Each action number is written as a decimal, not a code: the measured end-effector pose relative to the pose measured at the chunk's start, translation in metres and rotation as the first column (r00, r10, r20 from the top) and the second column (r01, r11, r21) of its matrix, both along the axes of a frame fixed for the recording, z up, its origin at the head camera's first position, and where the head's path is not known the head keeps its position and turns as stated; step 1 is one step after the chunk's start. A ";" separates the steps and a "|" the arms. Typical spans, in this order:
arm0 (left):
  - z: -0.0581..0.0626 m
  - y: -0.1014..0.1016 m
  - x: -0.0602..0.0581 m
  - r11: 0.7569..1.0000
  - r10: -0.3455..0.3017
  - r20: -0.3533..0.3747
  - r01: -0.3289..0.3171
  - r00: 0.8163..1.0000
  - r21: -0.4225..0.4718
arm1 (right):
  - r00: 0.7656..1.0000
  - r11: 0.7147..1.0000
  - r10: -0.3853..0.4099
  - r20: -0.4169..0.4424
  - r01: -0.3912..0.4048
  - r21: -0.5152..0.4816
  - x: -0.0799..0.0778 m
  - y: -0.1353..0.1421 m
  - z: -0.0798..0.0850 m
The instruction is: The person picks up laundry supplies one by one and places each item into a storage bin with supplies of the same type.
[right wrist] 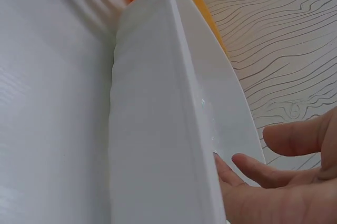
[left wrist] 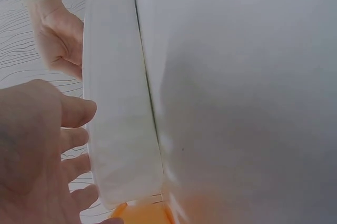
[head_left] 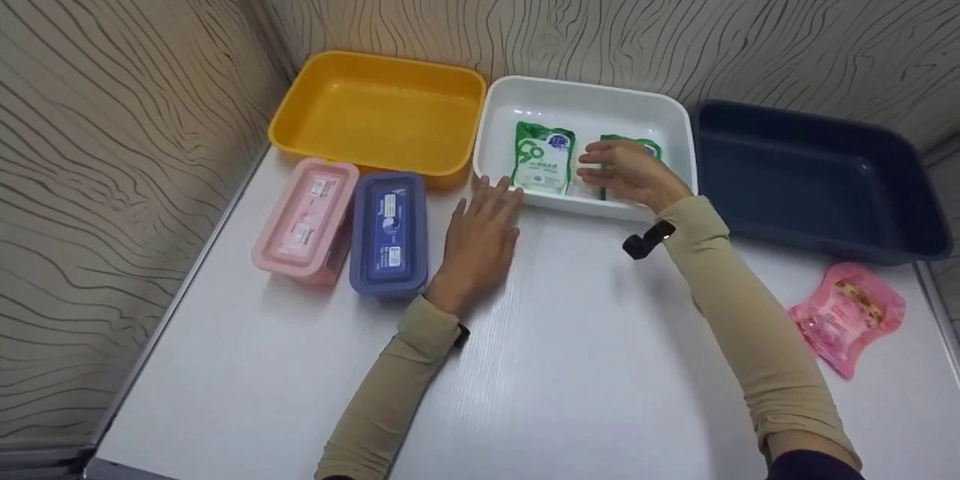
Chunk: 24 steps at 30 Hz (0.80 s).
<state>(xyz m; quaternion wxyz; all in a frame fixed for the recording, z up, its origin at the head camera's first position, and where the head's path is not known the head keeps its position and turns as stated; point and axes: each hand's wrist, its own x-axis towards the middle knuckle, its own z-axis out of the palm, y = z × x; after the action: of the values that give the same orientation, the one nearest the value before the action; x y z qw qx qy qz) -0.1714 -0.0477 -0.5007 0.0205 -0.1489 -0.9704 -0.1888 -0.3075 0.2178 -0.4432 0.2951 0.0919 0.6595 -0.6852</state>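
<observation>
In the head view my left hand (head_left: 480,244) lies at the near left corner of a white basin (head_left: 499,101), straight fingers touching its rim. My right hand (head_left: 626,169) is over the basin, its fingers loosely bent and holding nothing. Two green-and-white pouches lie inside. The left green-and-white pouch (head_left: 544,157) shows fully, while the right pouch (head_left: 649,146) is partly hidden under my right hand. From the right wrist view, the right-hand fingers (right wrist: 268,174) reach over the basin wall. The left wrist view shows the left-hand fingertips (left wrist: 79,137) along the wall's outside.
An orange-yellow basin (head_left: 472,86) stands left of the white one and a dark blue basin (head_left: 810,116) right of it. Two lidded boxes, pink (head_left: 307,217) and blue (head_left: 390,232), sit at the left. A pink pouch (head_left: 851,315) lies at the right. Patterned panels rise behind.
</observation>
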 end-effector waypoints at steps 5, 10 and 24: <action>-0.002 -0.001 0.000 1.000 -0.007 -0.016 0.007 1.000 0.014 | 0.992 0.997 0.063 -0.105 -0.058 0.052 0.021 0.018 0.014; -0.001 -0.003 -0.002 1.000 0.003 -0.043 -0.002 0.999 0.027 | 0.969 0.987 0.141 -0.204 -0.120 0.111 0.045 0.039 0.028; 0.004 0.021 -0.004 0.997 0.033 -0.082 -0.038 0.996 -0.062 | 0.908 0.969 0.212 -0.361 -0.147 0.200 0.129 0.120 0.050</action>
<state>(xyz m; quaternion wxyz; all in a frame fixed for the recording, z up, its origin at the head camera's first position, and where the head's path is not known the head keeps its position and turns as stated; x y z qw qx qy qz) -0.1758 -0.0270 -0.4964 0.0586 -0.1396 -0.9768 -0.1511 -0.1783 0.3377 -0.3929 0.2149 -0.0792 0.7652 -0.6016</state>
